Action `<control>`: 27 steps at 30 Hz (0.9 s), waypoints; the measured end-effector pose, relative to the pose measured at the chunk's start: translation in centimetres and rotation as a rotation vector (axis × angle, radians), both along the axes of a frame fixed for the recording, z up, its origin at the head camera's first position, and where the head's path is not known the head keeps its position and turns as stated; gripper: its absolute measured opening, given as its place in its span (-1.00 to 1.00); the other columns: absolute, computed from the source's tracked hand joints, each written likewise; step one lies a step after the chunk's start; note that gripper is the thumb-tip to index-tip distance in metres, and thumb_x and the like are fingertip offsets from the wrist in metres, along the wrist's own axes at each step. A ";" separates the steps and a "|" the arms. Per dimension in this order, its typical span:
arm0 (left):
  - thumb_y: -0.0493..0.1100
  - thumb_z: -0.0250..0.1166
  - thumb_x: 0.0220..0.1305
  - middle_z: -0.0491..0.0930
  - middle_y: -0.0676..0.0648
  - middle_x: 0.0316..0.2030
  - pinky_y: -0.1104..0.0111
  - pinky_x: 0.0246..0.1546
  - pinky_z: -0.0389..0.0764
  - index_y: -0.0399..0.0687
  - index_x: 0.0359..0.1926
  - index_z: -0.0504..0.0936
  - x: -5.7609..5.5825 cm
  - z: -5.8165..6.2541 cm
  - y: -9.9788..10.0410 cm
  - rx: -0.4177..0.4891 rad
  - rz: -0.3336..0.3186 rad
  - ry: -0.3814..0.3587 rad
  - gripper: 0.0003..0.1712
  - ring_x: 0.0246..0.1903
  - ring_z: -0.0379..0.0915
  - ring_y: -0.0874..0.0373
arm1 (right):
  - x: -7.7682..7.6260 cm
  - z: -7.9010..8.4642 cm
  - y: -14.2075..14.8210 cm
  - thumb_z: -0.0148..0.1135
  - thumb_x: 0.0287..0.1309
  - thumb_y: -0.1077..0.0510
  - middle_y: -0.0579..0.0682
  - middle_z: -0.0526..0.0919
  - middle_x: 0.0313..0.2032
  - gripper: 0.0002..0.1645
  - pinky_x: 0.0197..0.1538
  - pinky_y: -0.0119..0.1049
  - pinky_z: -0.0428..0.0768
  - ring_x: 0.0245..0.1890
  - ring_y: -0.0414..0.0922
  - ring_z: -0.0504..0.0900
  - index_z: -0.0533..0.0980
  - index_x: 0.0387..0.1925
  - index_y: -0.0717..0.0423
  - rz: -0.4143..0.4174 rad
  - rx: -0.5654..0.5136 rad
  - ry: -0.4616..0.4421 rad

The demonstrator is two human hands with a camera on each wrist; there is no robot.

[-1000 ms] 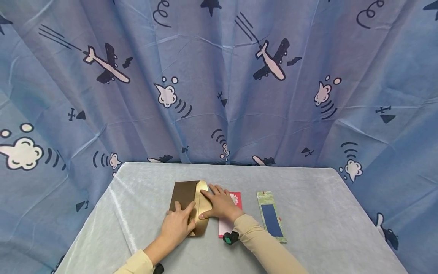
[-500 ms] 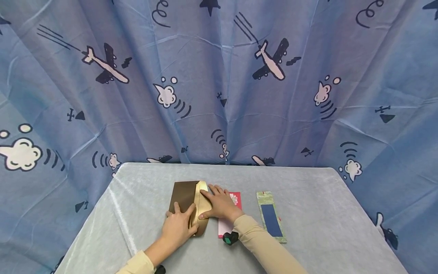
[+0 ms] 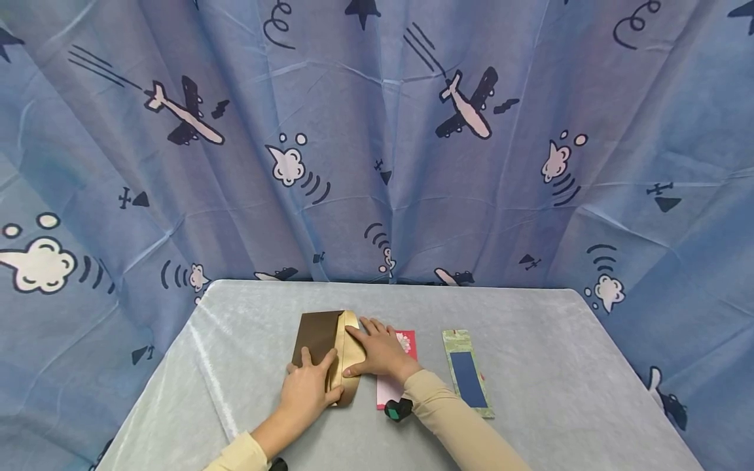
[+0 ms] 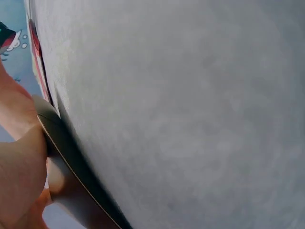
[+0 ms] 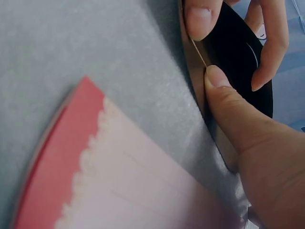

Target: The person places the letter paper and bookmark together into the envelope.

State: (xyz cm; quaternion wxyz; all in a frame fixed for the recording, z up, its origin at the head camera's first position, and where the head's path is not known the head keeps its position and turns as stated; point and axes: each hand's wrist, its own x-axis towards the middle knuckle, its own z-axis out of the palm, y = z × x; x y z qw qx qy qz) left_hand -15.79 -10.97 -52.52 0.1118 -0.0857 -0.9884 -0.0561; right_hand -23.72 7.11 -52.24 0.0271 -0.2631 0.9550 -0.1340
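A brown envelope [image 3: 318, 332] with a gold flap [image 3: 350, 353] folded over its right side lies on the table. My left hand [image 3: 303, 391] rests on its lower left part, fingers spread and thumb at the lower end. From the right, my right hand [image 3: 379, 352] presses on the flap with fingers extended. In the right wrist view its thumb [image 5: 224, 88] touches the flap's edge, and a fingertip of the other hand sits close by. The left wrist view shows the envelope's edge [image 4: 76, 176] standing slightly above the cloth.
Partly under the right wrist lies a pink and red envelope [image 3: 387, 390] with a flower print. Farther right is a green patterned piece [image 3: 468, 376] with a dark blue panel. A pale cloth covers the table [image 3: 559, 366], and a blue printed curtain [image 3: 377, 144] hangs behind.
My left hand has shifted slightly, its thumb moving a little to the right along the envelope's lower end. The right hand and the flap stay in place.
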 end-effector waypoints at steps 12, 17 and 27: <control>0.38 0.39 -0.21 0.52 -0.52 0.00 0.18 -0.76 0.53 0.24 0.13 0.48 -0.2 -0.4 0.0 -0.028 -0.021 0.068 -0.19 -0.45 0.56 -0.42 | 0.0 -0.2 0.1 0.32 -0.34 -0.53 0.20 0.26 0.36 0.22 0.30 0.21 0.21 0.35 0.19 0.25 0.20 0.38 -0.14 0.005 -0.027 0.036; 0.36 0.41 -0.23 0.53 -0.51 -0.02 0.17 -0.76 0.52 0.23 0.10 0.49 -0.2 -0.5 0.0 -0.041 -0.022 0.090 -0.20 -0.49 0.55 -0.40 | 0.1 -0.2 0.3 0.32 -0.32 -0.52 0.20 0.25 0.36 0.22 0.30 0.22 0.20 0.35 0.21 0.25 0.18 0.39 -0.15 0.002 -0.064 0.045; 0.36 0.42 -0.22 0.54 -0.52 -0.03 0.17 -0.73 0.55 0.20 0.09 0.49 -0.2 -0.4 0.0 -0.043 -0.023 0.091 -0.20 -0.47 0.56 -0.43 | 0.4 0.9 1.9 0.36 -0.29 -0.45 0.22 0.25 0.35 0.15 0.24 0.26 0.26 0.31 0.24 0.29 0.20 0.37 -0.19 -0.066 -0.195 0.025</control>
